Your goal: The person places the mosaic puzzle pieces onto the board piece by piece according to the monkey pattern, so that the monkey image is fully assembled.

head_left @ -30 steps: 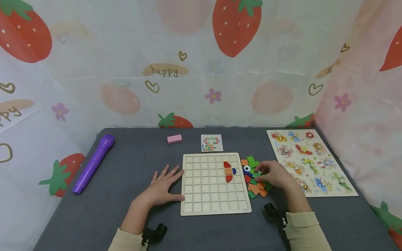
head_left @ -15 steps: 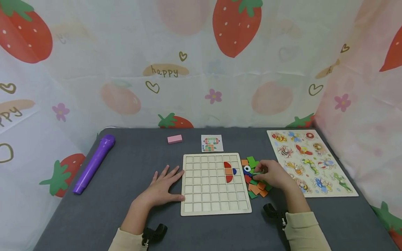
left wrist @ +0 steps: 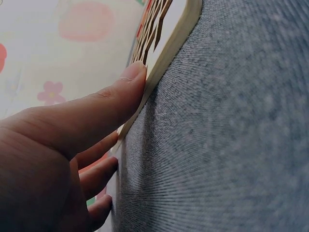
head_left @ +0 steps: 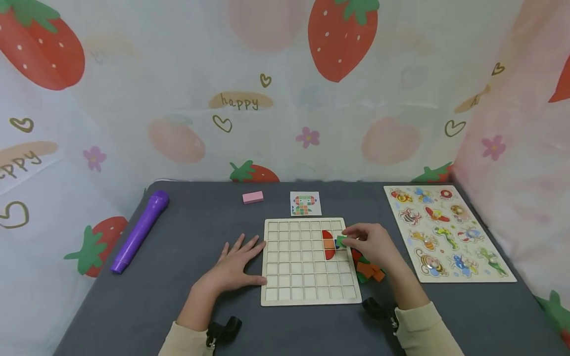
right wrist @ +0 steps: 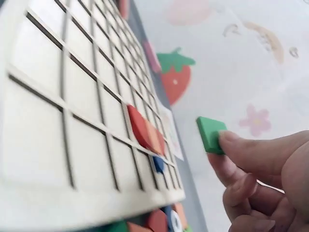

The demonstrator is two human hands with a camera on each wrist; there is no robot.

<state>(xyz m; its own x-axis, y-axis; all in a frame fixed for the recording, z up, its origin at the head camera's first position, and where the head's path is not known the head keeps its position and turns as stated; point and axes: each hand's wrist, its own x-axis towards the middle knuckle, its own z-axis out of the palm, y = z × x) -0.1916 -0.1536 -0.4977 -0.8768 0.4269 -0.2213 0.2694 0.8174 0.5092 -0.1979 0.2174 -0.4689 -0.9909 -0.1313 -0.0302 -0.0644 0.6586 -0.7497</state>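
Observation:
My right hand (head_left: pixel 371 243) pinches a green square tile (right wrist: pixel 211 135) between thumb and fingers, held over the right edge of the wooden grid board (head_left: pixel 307 291). On the board, red curved pieces (head_left: pixel 329 254) sit above and below an orange square (head_left: pixel 328 244), with a small blue piece (right wrist: pixel 158 164) beside them. My left hand (head_left: pixel 231 269) lies spread at the board's left side, its thumb (left wrist: pixel 133 79) touching the edge. Loose colored tiles (head_left: pixel 366 269) lie in a pile right of the board, partly hidden beneath my right hand.
Behind the board lies a pattern card (head_left: pixel 305 203), with a pink block (head_left: pixel 253 198) to its left. A purple microphone (head_left: pixel 141 230) rests at the table's left edge. An insect puzzle board (head_left: pixel 445 235) lies at the right.
My right hand has lifted a green tile from the pile and moved left to the board's right edge. The left hand stays at the board. The head view has shifted slightly.

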